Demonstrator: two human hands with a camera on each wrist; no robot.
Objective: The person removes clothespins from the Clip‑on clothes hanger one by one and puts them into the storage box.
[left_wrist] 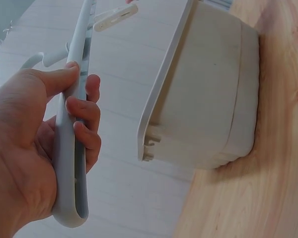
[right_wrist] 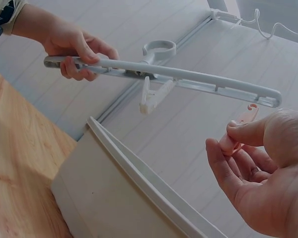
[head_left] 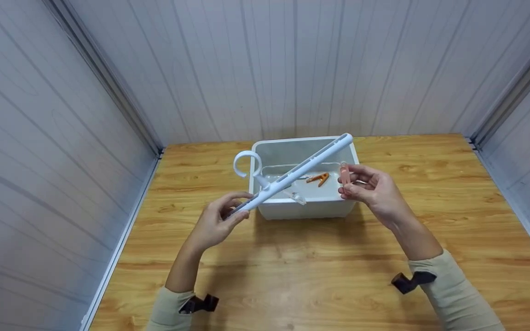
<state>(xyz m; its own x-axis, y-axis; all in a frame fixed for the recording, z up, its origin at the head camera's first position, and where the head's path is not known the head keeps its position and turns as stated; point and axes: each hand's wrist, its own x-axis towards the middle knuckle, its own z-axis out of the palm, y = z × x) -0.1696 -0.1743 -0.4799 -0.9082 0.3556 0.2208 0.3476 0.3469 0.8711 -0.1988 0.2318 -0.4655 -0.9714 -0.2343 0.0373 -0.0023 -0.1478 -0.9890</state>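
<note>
My left hand [head_left: 210, 221] grips one end of a white plastic clip hanger [head_left: 302, 169], its thumb and fingers wrapped round the slotted bar. The bar slants up to the right over a white bin, its round hook [head_left: 246, 158] standing out near the middle. Below the bar hangs a pale clothes clip [right_wrist: 155, 96]. My right hand [head_left: 380, 195] pinches a pink clothes clip [head_left: 345, 175] between thumb and fingers at the bin's right side. In the right wrist view, the pink clip's small hooked end [right_wrist: 252, 106] points up, just under the bar's far end.
The white bin [head_left: 304, 211] stands on a wood-grain table [head_left: 302, 276] near the back wall [head_left: 292, 69]. Inside it lie an orange clip [head_left: 319, 178] and a clear, thin-framed piece [head_left: 283, 165]. Panelled walls rise on the left and right.
</note>
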